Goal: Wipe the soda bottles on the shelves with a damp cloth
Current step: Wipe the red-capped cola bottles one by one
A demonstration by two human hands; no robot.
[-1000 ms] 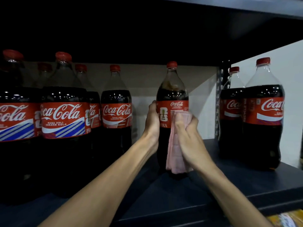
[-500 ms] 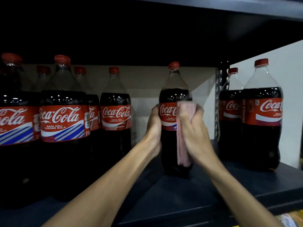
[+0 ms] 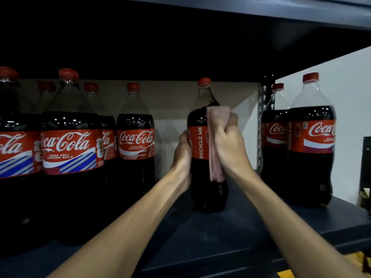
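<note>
— If you judge from this moment only, how far is the work?
— One bottle [image 3: 198, 143] is mid-wipe, I think. It stands upright on the shelf [image 3: 220, 237] at the centre of the frame.
— And the hands?
— The left hand [image 3: 181, 157] wraps its left side. The right hand [image 3: 228, 145] clutches the pink cloth [image 3: 217, 117] against its shoulder.
— The others?
— For the bottles at left [image 3: 70, 149] and the bottles at right [image 3: 311, 137], farther back, I cannot tell.

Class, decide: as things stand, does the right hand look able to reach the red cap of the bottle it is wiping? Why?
Probably yes. The right hand, pressing the pink cloth high on the bottle, sits just below the cap with nothing between them, and the left hand grips the bottle.
</note>
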